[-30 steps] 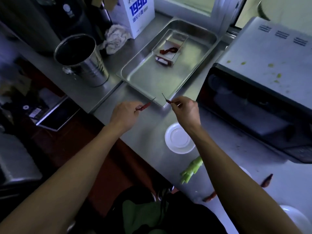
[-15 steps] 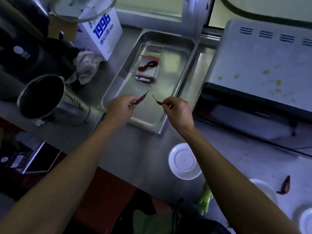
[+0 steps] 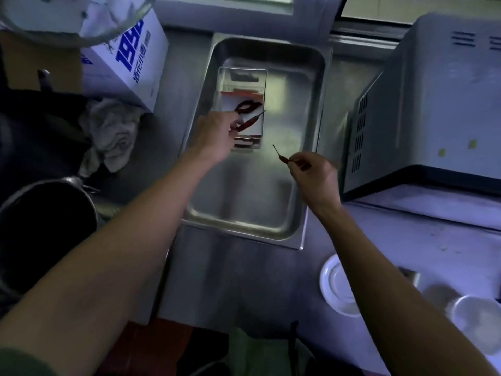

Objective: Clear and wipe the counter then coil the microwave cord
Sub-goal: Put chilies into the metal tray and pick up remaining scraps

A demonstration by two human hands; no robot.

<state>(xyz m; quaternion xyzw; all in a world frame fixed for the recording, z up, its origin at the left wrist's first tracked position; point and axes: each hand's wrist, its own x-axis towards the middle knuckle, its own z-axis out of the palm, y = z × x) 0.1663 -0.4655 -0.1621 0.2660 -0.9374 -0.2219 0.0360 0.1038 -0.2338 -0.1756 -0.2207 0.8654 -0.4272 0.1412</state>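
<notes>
Chilli (image 3: 250, 122) pinched in left hand (image 3: 214, 137), stem up-right; right hand (image 3: 314, 175) pinching another chilli (image 3: 282, 156), stem up-left.

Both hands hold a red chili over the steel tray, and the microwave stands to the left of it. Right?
Not quite. The head view shows the microwave to the right of the tray. The left hand and right hand do each hold a chili over it.

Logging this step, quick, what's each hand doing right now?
Left hand: closed on a red chili, over the small clear container.
Right hand: pinching a chili stem piece above the steel tray.
</notes>
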